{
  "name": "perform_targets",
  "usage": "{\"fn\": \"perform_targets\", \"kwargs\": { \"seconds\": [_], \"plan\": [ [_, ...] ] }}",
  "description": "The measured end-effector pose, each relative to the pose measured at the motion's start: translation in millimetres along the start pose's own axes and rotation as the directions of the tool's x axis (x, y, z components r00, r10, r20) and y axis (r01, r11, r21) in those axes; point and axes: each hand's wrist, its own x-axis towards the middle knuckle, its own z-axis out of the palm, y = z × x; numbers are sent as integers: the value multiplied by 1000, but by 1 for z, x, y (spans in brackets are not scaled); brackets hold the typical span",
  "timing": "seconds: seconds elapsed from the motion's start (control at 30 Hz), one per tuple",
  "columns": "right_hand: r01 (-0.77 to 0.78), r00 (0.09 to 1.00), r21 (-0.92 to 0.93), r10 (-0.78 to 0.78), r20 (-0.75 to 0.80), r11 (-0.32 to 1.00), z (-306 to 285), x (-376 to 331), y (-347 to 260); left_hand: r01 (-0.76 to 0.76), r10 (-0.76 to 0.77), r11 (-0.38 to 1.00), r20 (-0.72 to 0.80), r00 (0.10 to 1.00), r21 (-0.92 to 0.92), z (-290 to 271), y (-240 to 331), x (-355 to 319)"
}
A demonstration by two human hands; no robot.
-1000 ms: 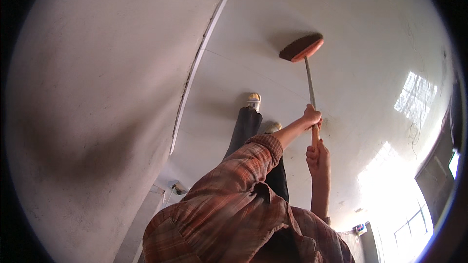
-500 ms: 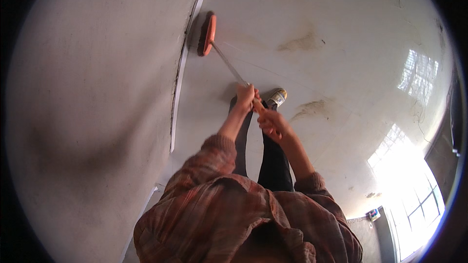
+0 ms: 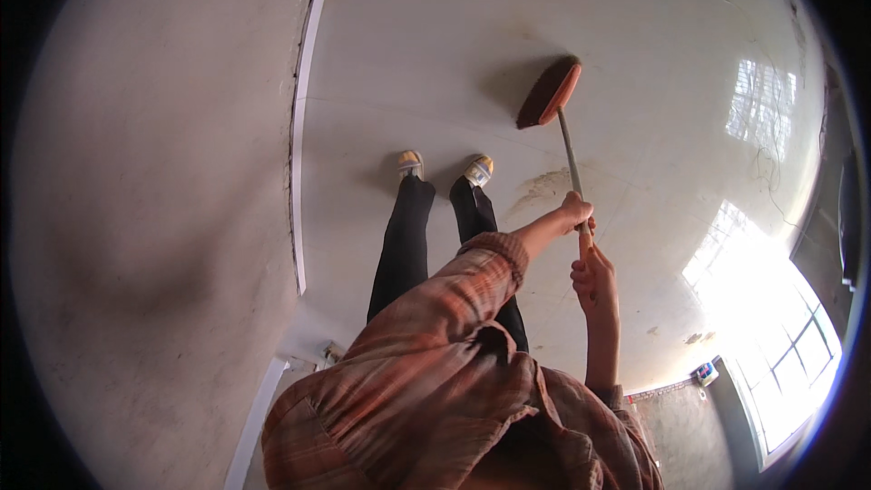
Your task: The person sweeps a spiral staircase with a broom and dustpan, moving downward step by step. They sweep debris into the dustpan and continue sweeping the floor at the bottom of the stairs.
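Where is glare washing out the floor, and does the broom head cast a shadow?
Head view: window glare bleaches the floor at lower right; the broom head casts a soft shadow to its left; fisheye distortion bends the wall's white baseboard; both hands' grip on the handle stays readable.

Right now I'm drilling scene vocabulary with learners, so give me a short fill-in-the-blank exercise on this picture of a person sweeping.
1. Both hands grip the long handle of a ____.
2. The broom head rests on the pale ____.
3. The left hand sits ____ to the broom head than the right hand.
4. The person's sleeve has a ____ pattern.

Missing words: broom; floor; closer; plaid
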Motion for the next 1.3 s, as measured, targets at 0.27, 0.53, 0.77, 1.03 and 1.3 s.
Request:
{"fn": "perform_targets", "kwargs": {
  "seconds": [0.27,0.53,0.77,1.03,1.3],
  "plan": [
    [-123,971,40,112,212,992,25,-52,0,-301,301,953,-221,928,34,-30,8,-68],
    [-410,823,396,147,548,821,96,114,-24,-287,330,944,-443,833,162,-136,134,12],
    [-106,978,486,2,209,868,23,75,-49,-112,167,854,-63,984,508,-12,98,72],
    [107,979,-57,-95,182,993,66,-1,-87,-315,311,944,-51,949,-102,17,120,-19],
    [-182,844,-325,317,432,928,211,62,-136,-478,313,840,-489,814,-258,-130,228,-54]
  ]
}}
